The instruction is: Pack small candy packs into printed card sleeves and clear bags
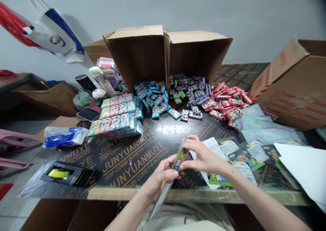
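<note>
A thin printed card with green and black artwork stands steeply tilted above the front of the table, most of its face turned away from me. My left hand pinches its lower part between thumb and fingers. Higher up on the same card, my right hand is closed on the right edge. A pale strip runs down from the card past my left hand toward my lap. Just right of my right hand lie printed sheets, partly covered by my forearm.
Small blue packets, purple packets and red packets lie heaped before two open cartons. Stacked multicoloured packs stand left, near a black tape dispenser. Clear sleeves and another carton are right.
</note>
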Tool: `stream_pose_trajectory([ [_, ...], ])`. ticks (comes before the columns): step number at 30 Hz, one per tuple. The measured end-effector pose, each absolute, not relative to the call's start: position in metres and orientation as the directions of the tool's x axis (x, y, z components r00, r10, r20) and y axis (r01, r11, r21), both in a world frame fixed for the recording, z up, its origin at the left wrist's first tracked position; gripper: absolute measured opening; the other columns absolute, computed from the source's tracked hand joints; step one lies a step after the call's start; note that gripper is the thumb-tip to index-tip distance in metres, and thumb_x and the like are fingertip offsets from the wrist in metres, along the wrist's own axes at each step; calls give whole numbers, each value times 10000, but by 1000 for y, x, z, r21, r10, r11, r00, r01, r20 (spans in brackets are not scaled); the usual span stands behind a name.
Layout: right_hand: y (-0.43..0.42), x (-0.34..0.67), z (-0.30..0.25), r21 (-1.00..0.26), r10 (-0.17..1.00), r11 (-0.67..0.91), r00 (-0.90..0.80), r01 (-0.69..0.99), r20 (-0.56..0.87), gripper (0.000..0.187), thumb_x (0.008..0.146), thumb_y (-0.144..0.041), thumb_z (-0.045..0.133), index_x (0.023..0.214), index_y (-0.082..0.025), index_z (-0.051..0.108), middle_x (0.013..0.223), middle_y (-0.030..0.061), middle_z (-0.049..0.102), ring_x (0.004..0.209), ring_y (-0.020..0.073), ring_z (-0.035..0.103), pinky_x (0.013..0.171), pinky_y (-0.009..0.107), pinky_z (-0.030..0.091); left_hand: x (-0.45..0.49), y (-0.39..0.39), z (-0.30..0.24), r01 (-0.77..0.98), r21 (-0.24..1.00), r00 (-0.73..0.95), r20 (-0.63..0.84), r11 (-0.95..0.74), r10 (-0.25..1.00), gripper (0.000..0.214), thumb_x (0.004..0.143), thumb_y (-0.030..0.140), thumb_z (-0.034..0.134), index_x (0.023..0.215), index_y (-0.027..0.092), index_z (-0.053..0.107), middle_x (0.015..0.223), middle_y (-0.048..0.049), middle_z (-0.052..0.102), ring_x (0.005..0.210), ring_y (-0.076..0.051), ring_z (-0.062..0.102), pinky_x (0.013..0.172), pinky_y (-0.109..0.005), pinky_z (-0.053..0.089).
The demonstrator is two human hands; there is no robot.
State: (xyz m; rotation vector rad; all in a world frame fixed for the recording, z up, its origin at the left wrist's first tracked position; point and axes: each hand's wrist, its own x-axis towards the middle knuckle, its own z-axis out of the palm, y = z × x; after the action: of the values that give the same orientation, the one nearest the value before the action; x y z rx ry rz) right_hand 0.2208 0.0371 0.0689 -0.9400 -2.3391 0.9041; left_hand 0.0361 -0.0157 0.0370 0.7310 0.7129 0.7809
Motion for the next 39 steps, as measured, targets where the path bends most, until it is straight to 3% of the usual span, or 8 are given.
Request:
stream_pose_trajectory([
  [7, 35, 223, 65, -856, 789, 351, -613, 379, 53, 599, 618, -373, 749, 1160, -248, 526, 990, 29, 586, 940, 209, 497, 832, 334, 399, 44, -20, 51, -311, 792, 418, -383, 526, 824, 213, 648, 231, 664, 841, 138, 665, 775, -20, 665, 746, -151, 571, 725, -237, 403],
  [12, 33, 214, 43, -971, 977, 181, -139, 155, 160, 738, 630, -338, 750, 1278, -280, 402, 1111, 38, 558, 1055, 204, 489, 930, 356, 361, 39, -16, 45, -362, 784, 251, -438, 504, 863, 312, 648, 254, 661, 946, 165, 637, 755, -11, 677, 667, -151, 582, 637, -240, 428],
  [17, 23, 200, 34, -975, 902, -168, -421, -147, -93, 334, 762, -424, 605, 955, -152, 605, 800, 26, 637, 750, 150, 582, 713, 281, 462, 34, -13, 49, -178, 891, 199, -384, 418, 902, 274, 749, 344, 577, 900, 125, 641, 757, -31, 670, 673, -154, 569, 647, -241, 434],
  [22, 24, 190, 32, -983, 967, -107, -247, -152, -67, 263, 711, -394, 658, 710, -137, 602, 646, -7, 599, 570, 98, 518, 555, 217, 432, 30, -12, 53, 139, 965, 194, -248, 223, 949, 325, 797, 397, 523, 742, 97, 636, 677, -27, 638, 635, -147, 537, 602, -223, 415],
  [25, 25, 191, 32, -971, 954, -153, -283, -184, -96, 272, 709, -397, 658, 789, -141, 617, 660, -8, 606, 562, 90, 519, 526, 198, 420, 25, -9, 51, 212, 961, 131, -209, 179, 969, 342, 792, 410, 523, 667, 103, 606, 626, -18, 614, 589, -139, 528, 551, -214, 401],
  [30, 14, 197, 20, -904, 720, -409, -653, -125, -236, 408, 604, -348, 748, 931, -154, 599, 734, -6, 631, 631, 113, 579, 574, 214, 446, 15, 4, 42, 110, 981, -38, -156, 160, 987, 327, 795, 426, 515, 761, 113, 605, 694, -32, 654, 619, -160, 578, 588, -236, 448],
  [34, 15, 205, 11, -947, 805, -317, -541, -50, -241, 266, 663, -345, 701, 780, -130, 597, 659, -10, 617, 563, 109, 555, 552, 221, 431, 17, 5, 34, -10, 988, 92, -150, 151, 984, 291, 740, 341, 620, 936, 127, 602, 898, -58, 679, 783, -191, 622, 707, -270, 485],
  [39, 34, 212, 22, -986, 923, -131, -377, -107, -82, 332, 693, -305, 679, 984, -178, 581, 841, 8, 642, 768, 150, 596, 701, 261, 465, 25, 0, 25, -103, 980, 314, -130, 170, 940, 313, 751, 259, 617, 1038, 141, 582, 1013, -86, 661, 863, -203, 626, 805, -338, 483],
])
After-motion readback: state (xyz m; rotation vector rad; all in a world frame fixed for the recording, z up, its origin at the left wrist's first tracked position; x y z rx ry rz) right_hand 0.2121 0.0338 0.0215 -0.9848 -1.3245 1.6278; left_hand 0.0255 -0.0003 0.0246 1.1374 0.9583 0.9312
